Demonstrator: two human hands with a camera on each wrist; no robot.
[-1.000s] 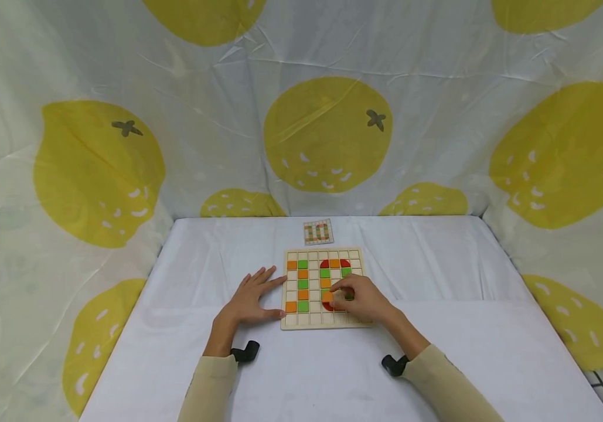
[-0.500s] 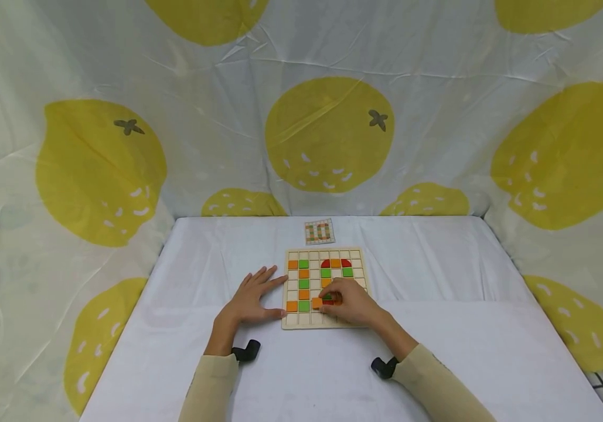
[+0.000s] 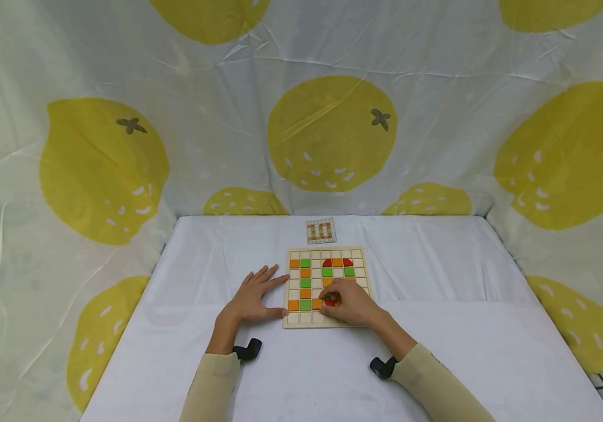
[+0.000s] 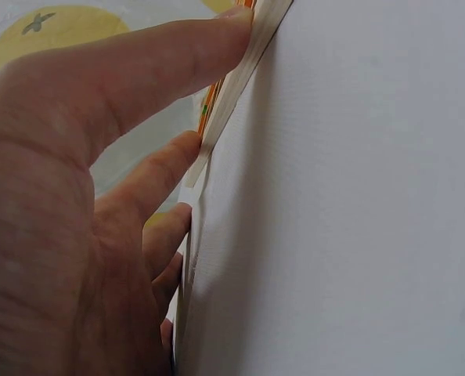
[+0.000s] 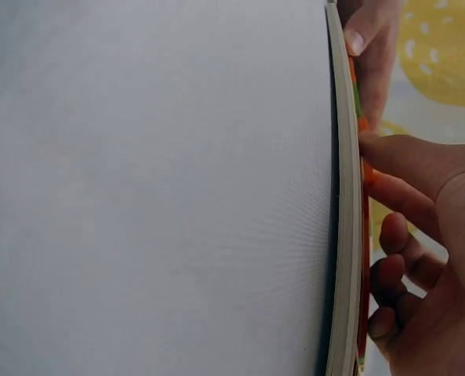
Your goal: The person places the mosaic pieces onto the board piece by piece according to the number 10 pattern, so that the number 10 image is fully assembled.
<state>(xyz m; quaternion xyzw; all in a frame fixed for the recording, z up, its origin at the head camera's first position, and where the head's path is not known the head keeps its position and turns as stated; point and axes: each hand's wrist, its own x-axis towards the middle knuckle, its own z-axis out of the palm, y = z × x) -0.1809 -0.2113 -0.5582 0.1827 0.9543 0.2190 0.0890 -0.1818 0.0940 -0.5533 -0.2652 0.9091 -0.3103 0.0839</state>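
Observation:
A wooden grid board point(image 3: 306, 319) lies on the table, with orange, green and red tiles in some of its squares. My left hand point(image 3: 251, 298) is spread at its left side, thumb and index fingertips touching the edge. In the left wrist view, the thumb point(image 4: 209, 47) rests against the board's rim. My right hand point(image 3: 351, 302) is over the lower middle of the board. Its thumb and index finger pinch an orange square tile point(image 3: 316, 304) beside a green square tile point(image 3: 305, 305). The right hand hides part of the tiles under it.
A small pattern card point(image 3: 321, 231) with a coloured grid lies behind the board. White cloth point(image 3: 428, 269) covers the table. A lemon-print curtain point(image 3: 433, 146) stands at the back and sides.
My right hand has moved left across the board with the orange tile, which now sits lower in the row beside the green one. The left hand stays at the board's edge.

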